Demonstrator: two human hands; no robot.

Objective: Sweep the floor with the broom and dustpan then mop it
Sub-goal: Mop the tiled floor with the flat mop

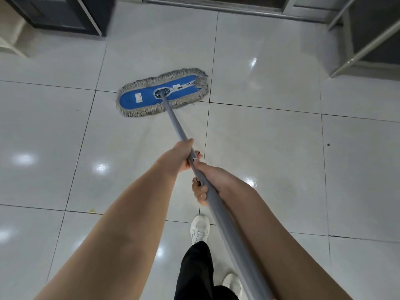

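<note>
A flat mop with a blue pad and grey fringe (pixel 138 100) lies flat on the glossy white tile floor (pixel 270 137) ahead of me. Its grey metal handle (pixel 175 124) runs back toward me, slanting down to the right. My left hand (pixel 179 156) grips the handle higher up the pole toward the mop head. My right hand (pixel 207 182) grips it just behind, fingers curled under the pole. No broom or dustpan is in view.
A dark cabinet (pixel 65 16) stands at the back left, a metal door sill (pixel 216 7) runs along the back, and a metal rack frame (pixel 363 40) stands at the right. My white shoe (pixel 200 229) is below the hands. A small yellow scrap (pixel 92 211) and a dark speck (pixel 328 145) lie on the tiles.
</note>
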